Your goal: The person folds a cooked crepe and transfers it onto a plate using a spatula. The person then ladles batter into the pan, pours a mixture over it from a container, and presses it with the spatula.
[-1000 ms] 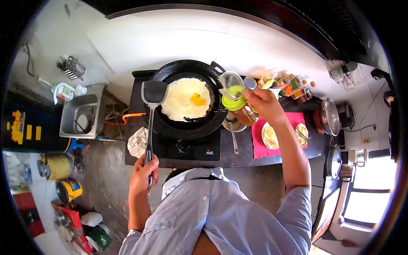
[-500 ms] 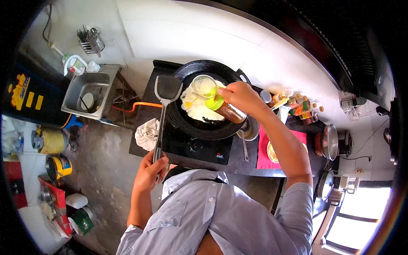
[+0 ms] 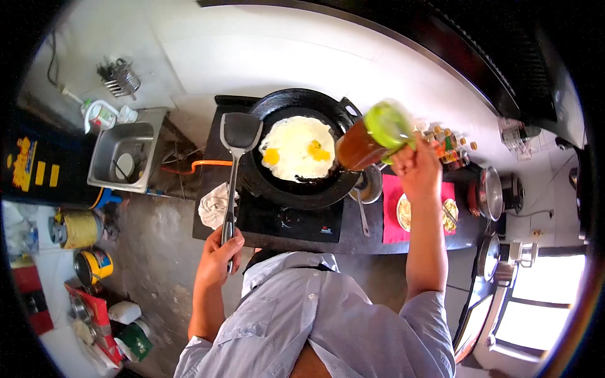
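Observation:
In my left hand (image 3: 219,255) is the handle of a wok spatula (image 3: 242,131), held upright with its dark blade beside the wok's left rim. My right hand (image 3: 417,167) grips the handle of a clear jug with a green top (image 3: 362,145); reddish-brown liquid shows inside it. The jug is tilted and slightly blurred, right of the wok (image 3: 296,200) and partly over its rim. Fried eggs (image 3: 296,135) lie flat in the wok as one white sheet with two yellow yolk patches. No stream of liquid is seen leaving the jug.
The wok sits on a black cooktop (image 3: 283,222). A crumpled cloth (image 3: 214,206) lies left of it. To the right stand a small pot with a ladle (image 3: 372,187) and bowls of food (image 3: 404,211) on a red mat (image 3: 392,233). Seasoning bottles (image 3: 449,151) line the wall. A sink (image 3: 126,184) is far left.
My right hand has carried the jug from above the wok to its right side, uncovering the eggs. The jug's clear lid no longer hangs over the eggs. My left hand still holds the spatula.

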### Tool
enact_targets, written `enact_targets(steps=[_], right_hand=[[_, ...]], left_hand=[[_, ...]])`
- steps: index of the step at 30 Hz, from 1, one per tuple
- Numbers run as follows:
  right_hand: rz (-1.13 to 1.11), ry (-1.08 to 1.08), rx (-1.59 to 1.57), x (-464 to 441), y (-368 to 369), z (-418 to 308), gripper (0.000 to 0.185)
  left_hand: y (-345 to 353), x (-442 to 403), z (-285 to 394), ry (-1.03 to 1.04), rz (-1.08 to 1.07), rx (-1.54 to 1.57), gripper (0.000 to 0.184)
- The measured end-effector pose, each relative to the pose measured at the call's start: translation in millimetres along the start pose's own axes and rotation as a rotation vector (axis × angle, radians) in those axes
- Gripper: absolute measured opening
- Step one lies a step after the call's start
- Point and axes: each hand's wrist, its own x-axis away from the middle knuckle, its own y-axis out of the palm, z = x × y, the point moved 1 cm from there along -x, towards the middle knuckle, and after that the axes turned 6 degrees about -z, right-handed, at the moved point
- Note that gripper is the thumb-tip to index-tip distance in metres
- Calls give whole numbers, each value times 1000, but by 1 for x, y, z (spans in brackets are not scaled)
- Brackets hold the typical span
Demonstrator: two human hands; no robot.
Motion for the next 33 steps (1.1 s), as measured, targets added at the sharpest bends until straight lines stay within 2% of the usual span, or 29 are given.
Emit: enact_targets(steps=[2,3,6,7,8,10,12,17,20,24,26,28,30,31,32,33], right_hand=[[206,-125,-115,28,1,-27,26],[221,-137,-178,36,-24,-29,27],[312,-165,-82,60,-80,-30,29],[232,-157,-30,64,-103,-24,31],[325,-149,-50,66,-122,-13,33],[334,-168,76,66,-175,20,36],[530,-131,183,63,-187,43,48],[613,-102,197,47,-242,118,34],[666,-83,79,36,-265,157,21],[700,-62,65,36,-270,178,9],[680,-109,75,38,-282,197,8],[649,-140,253,45,-289,207,11],[777,-129,726,52,-310,221,25],[812,-77,986,63,-283,192,31],[923,-132,1196,71,-281,193,28],[943,-232,1024,79,-272,190,27]], left_hand=[[7,-5,2,-27,4,-21,21],[10,-8,0,-32,4,0,21],[21,-18,-2,-42,-40,-12,19],[27,-20,-2,-39,-65,1,17],[32,-22,-3,-51,-70,-3,16],[41,-25,-4,-67,-70,-13,15],[47,-28,-8,-70,-89,-33,16],[74,-25,-9,-62,-71,-88,18],[85,-23,-13,-78,-10,-90,19],[98,-17,-15,-94,31,-30,17],[100,-15,-17,-99,26,-21,20],[98,-17,-23,-101,-6,-6,20],[98,-21,-24,-91,-56,8,19],[103,-23,-22,-90,-67,7,20],[105,-26,-21,-90,-79,7,20],[102,-30,-23,-82,-140,18,19]])
